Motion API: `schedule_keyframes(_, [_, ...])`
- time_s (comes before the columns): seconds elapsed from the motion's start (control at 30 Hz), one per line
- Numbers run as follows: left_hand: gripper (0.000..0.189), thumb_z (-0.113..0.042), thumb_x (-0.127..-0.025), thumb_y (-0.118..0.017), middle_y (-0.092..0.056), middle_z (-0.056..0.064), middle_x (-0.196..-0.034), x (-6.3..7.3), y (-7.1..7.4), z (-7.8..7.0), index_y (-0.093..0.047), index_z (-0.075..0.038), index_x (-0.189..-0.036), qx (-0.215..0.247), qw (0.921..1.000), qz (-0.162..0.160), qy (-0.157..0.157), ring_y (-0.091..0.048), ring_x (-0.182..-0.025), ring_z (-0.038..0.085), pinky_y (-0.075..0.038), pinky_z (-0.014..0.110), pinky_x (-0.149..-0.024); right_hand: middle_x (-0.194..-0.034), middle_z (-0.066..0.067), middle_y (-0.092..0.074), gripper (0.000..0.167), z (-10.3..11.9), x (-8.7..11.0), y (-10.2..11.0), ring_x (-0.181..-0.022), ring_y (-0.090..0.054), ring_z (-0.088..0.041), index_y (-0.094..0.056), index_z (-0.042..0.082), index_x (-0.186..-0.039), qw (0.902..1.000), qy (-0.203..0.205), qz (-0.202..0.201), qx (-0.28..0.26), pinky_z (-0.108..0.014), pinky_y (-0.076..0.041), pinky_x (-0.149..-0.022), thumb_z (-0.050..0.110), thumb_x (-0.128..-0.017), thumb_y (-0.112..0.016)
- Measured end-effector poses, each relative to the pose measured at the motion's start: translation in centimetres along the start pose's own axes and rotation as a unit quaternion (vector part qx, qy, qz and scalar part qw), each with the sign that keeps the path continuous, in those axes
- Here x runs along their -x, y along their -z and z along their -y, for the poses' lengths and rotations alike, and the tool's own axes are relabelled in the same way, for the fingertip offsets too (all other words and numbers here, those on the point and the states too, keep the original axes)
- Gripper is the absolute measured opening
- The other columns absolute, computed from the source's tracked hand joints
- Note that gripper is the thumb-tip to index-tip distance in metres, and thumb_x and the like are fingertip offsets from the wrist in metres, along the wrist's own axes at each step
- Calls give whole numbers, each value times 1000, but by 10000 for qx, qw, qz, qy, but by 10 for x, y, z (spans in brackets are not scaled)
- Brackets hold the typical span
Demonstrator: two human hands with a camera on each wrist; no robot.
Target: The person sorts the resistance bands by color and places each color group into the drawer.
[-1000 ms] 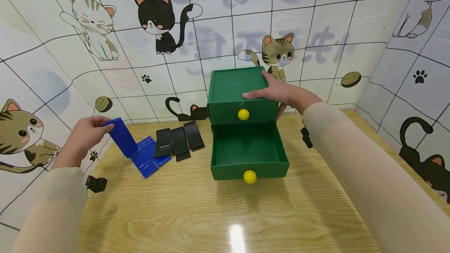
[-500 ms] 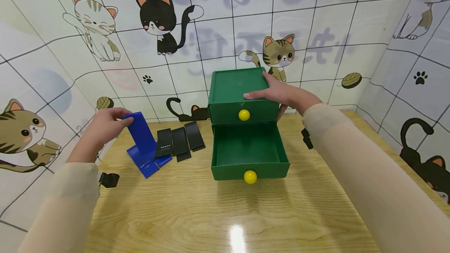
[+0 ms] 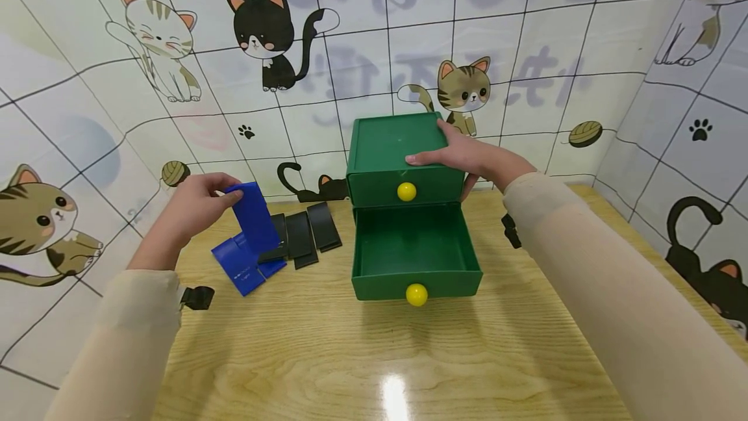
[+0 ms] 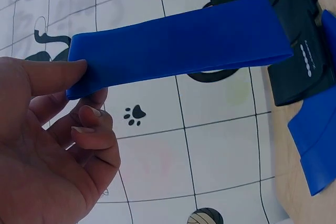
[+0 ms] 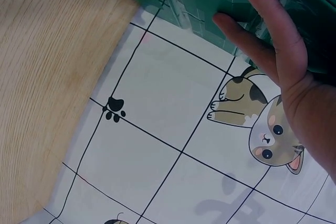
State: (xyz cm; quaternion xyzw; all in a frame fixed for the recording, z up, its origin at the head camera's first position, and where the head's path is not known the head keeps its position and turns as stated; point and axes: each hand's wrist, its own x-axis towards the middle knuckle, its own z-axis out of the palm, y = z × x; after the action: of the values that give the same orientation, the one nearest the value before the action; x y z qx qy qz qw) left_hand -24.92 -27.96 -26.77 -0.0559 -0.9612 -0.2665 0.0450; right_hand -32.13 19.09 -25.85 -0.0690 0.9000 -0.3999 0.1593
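My left hand [image 3: 199, 206] pinches one end of a flat, folded blue packet [image 3: 255, 216] between thumb and fingers. In the left wrist view the packet [image 4: 178, 43] extends away from the fingertips, smooth and plain. Under it in the head view, more blue packets [image 3: 242, 271] with small white print lie on the table. My right hand [image 3: 461, 148] rests on the right side of a green two-drawer box [image 3: 394, 141], its thumb on the top. In the right wrist view its fingers [image 5: 252, 40] look fairly straight against the box's side. The lower drawer [image 3: 415, 284] is pulled out.
Several black packets [image 3: 300, 236] lie between the blue ones and the box. Both drawers carry a round yellow knob [image 3: 417, 295]. A wooden table [image 3: 327, 349] stands against a wall covering [image 3: 362, 31] with cat drawings.
The left hand has moved to the right with the blue packet, lifting it off the blue ones so that it now hangs partly over the black packets. The right hand and the box look unmoved.
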Motion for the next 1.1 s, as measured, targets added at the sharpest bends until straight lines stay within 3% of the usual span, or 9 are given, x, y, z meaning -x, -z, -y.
schedule_keyframes(0.6, [26,-26,-109,-61,-73,14,-109,12,-10,-44,-72,-10,-128,186,9992,62,-357,-58,-90,27,-48,36,-76,-179,-19,6,127,0,-1,0,-141,-48,-58,24,38,-167,10000,-7,28,-64,-57,-65,-71,69,-90,-72])
schedule_keyframes(1.1, [24,-27,-109,-61,-70,12,-100,37,-26,-85,-73,-16,-127,168,9961,469,-723,-59,-86,26,-46,35,-69,-179,-20,2,128,0,0,0,-143,-47,-55,24,37,-167,10000,34,9,-31,-55,-66,-71,71,-89,-72])
